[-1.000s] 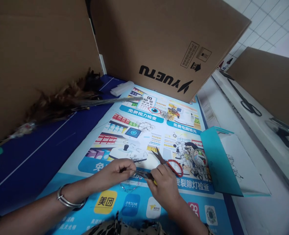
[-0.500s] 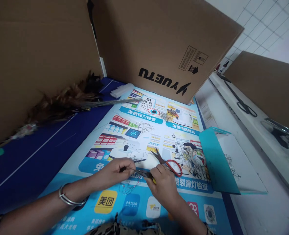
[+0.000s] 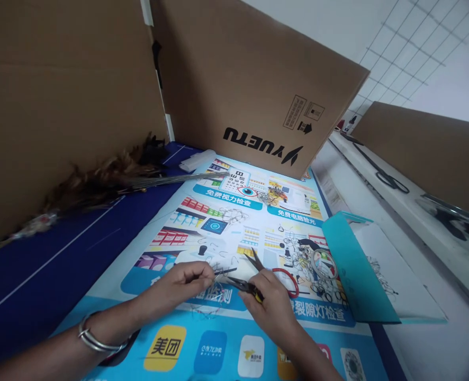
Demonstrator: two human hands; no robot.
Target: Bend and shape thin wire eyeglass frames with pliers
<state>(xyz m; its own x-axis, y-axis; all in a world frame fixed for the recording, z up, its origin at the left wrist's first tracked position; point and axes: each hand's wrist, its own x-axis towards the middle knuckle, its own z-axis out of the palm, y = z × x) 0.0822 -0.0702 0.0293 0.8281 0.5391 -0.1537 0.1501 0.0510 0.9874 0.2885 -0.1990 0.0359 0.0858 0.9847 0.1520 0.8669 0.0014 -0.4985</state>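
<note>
My left hand [image 3: 192, 283] is closed in a pinch, with a thin wire piece [image 3: 219, 277] sticking out past its fingertips. In my right hand [image 3: 272, 301] is a pair of pliers [image 3: 240, 284] with dark jaws and black-and-yellow handles. The jaws point left toward the pinched wire, a short way from my left fingertips; whether they touch it I cannot tell. Scissors [image 3: 285, 280] with red handles lie just beyond my right hand, blades apart, partly hidden by its fingers. Below the pliers, fine wire with small beads [image 3: 207, 309] rests on the printed mat [image 3: 139, 312].
A tangle of wire jewellery pieces [image 3: 322, 275] lies right, beside a teal folder [image 3: 361, 280] holding more pieces. Further wire bundles [image 3: 234, 214] lie ahead. Brown feathers [image 3: 107, 172] with long stems lie left. Cardboard panels [image 3: 238, 79] stand behind. Other scissors [image 3: 389, 180] rest on the right ledge.
The pliers' jaws have drawn away from my left fingertips, leaving a small gap. More of the wire at the left fingertips shows. The camera view has shifted slightly.
</note>
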